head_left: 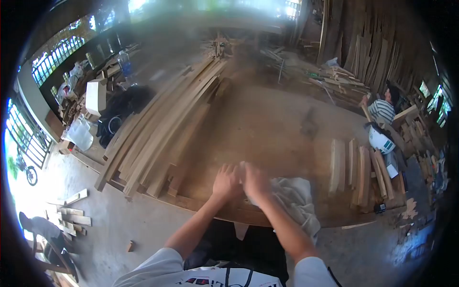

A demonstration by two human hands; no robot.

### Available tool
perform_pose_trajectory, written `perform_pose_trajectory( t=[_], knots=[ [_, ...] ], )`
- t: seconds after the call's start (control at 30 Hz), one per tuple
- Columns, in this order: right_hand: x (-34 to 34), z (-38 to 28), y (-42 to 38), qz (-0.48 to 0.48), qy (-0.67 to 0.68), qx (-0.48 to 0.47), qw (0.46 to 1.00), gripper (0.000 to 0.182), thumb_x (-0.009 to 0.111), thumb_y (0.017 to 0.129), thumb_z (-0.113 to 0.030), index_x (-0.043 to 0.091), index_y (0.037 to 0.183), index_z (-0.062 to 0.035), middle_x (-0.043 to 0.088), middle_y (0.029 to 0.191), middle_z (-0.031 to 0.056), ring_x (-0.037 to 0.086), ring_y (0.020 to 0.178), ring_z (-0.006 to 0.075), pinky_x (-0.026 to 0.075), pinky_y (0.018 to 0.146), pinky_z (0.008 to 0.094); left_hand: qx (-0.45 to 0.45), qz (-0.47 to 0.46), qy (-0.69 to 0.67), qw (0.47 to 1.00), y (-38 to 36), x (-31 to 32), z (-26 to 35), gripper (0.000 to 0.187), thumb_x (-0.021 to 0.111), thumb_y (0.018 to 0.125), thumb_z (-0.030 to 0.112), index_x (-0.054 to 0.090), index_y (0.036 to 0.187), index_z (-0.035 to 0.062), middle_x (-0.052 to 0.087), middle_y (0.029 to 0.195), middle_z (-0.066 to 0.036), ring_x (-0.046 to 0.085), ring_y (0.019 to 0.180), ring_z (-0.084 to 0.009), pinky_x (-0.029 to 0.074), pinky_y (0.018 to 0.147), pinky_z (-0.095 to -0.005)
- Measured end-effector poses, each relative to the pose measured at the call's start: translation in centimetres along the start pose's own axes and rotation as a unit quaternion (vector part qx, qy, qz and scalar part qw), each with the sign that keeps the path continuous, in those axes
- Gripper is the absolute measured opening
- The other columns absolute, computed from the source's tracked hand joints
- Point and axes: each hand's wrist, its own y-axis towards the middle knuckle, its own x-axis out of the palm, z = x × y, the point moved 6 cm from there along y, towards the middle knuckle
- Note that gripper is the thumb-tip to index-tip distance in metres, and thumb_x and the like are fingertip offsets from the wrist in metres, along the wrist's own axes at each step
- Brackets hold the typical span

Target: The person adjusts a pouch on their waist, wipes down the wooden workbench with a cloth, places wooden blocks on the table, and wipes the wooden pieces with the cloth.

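My left hand [227, 182] and my right hand [256, 182] meet above the front edge of the wooden worktable [267, 129]. Fingers of the left hand are curled in toward the right. The right hand is partly blurred, its fingers drawn together against the left. Whatever lies between them, if anything, is too small and smeared to name. A crumpled pale cloth [294, 198] lies just right of my right hand, draped over the table's edge.
Long wooden boards [167, 119] stretch along the table's left side. Short wood pieces [361, 172] lie at the right, near a white helmet [381, 141]. A person in a striped shirt [382, 111] is at the far right. Offcuts [74, 215] lie on the floor.
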Motion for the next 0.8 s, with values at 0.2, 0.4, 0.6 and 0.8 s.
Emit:
perform_pose_trajectory(
  t=[0.2, 0.4, 0.6, 0.8],
  knots=[
    [-6.4, 16.2, 0.2, 0.093, -0.137, 0.162, 0.973, 0.018, 0.054, 0.095, -0.016, 0.062, 0.095, 0.0000, 0.068, 0.088, 0.0231, 0.068, 0.083, 0.0417, 0.053, 0.069, 0.0523, -0.016, 0.036, -0.020, 0.999, -0.1, -1.6, 1.4, 0.064, 0.080, 0.070, 0.052, 0.061, 0.108, 0.0039, 0.060, 0.109, -0.016, 0.054, 0.111, -0.0347, 0.044, 0.099, -0.0450],
    [0.1, 8.1, 1.0, -0.076, -0.145, 0.095, 0.982, 0.026, 0.045, 0.098, -0.017, 0.063, 0.097, 0.0018, 0.067, 0.079, 0.0258, 0.069, 0.075, 0.0414, 0.055, 0.065, 0.0528, -0.007, 0.026, 0.004, 1.000, 0.1, -1.1, 1.4, 0.063, 0.080, 0.070, 0.049, 0.061, 0.109, 0.0038, 0.061, 0.109, -0.015, 0.054, 0.110, -0.0352, 0.044, 0.099, -0.0446],
    [-0.1, 4.8, -0.2, 0.004, -0.126, 0.017, 0.992, 0.019, 0.054, 0.091, -0.012, 0.057, 0.107, -0.0013, 0.066, 0.085, 0.0238, 0.068, 0.078, 0.0406, 0.055, 0.065, 0.0501, 0.003, 0.032, -0.019, 0.999, -0.4, -0.9, 0.5, 0.063, 0.079, 0.070, 0.045, 0.061, 0.112, 0.0024, 0.061, 0.112, -0.015, 0.054, 0.113, -0.0349, 0.044, 0.100, -0.0446],
    [-5.0, 16.3, 0.7, -0.003, -0.124, 0.185, 0.975, 0.023, 0.057, 0.093, -0.017, 0.060, 0.105, 0.0019, 0.066, 0.088, 0.0243, 0.068, 0.081, 0.0400, 0.054, 0.068, 0.0519, -0.024, 0.000, -0.006, 1.000, 0.2, -1.1, 1.6, 0.059, 0.079, 0.070, 0.042, 0.062, 0.111, 0.0044, 0.061, 0.113, -0.015, 0.053, 0.114, -0.0335, 0.043, 0.102, -0.0434]
  ],
)
